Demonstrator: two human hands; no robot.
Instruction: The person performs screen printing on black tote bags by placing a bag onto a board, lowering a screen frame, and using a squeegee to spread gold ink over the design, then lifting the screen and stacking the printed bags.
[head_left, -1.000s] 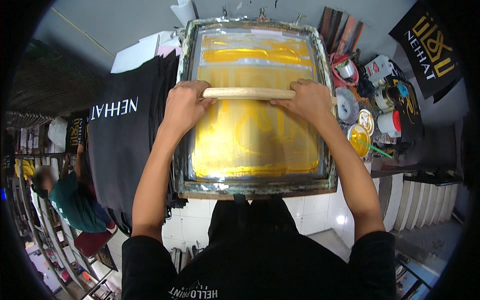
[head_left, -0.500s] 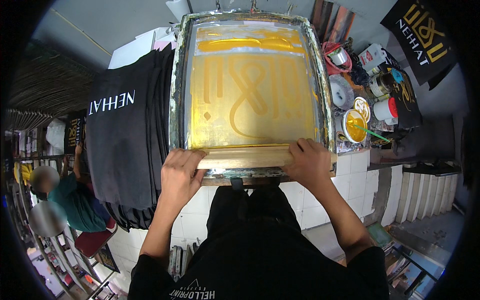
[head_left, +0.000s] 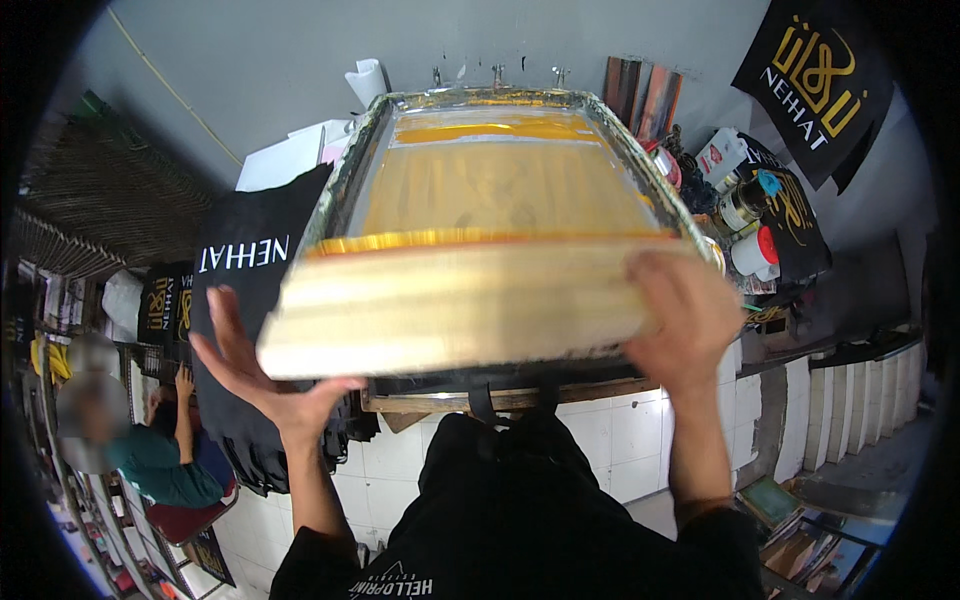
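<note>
Garment: black cloth (head_left: pixel 520 490) hangs off the near tabletop (head_left: pixel 500 398) edge, nearest the viewer.
Left hand: left hand (head_left: pixel 262 372) open, fingers spread, palm touching the squeegee's near-left corner; no closed grip.
Right hand: right hand (head_left: pixel 688 312) wrapped over the squeegee's right end, fingers curled round it.
Squeegee: squeegee (head_left: pixel 450 305), a wide pale wooden bar with a yellow-inked edge, raised between both hands above the near edge of the screen.
Screen: screen (head_left: pixel 500 185), metal-framed with yellow ink, lies just beyond, tilted up.
Left: black shirts (head_left: pixel 240 270) stacked beside the screen.
Right: ink jars (head_left: pixel 745 225) on the far right.
Far left: a seated person (head_left: pixel 155 455) low on the floor.
</note>
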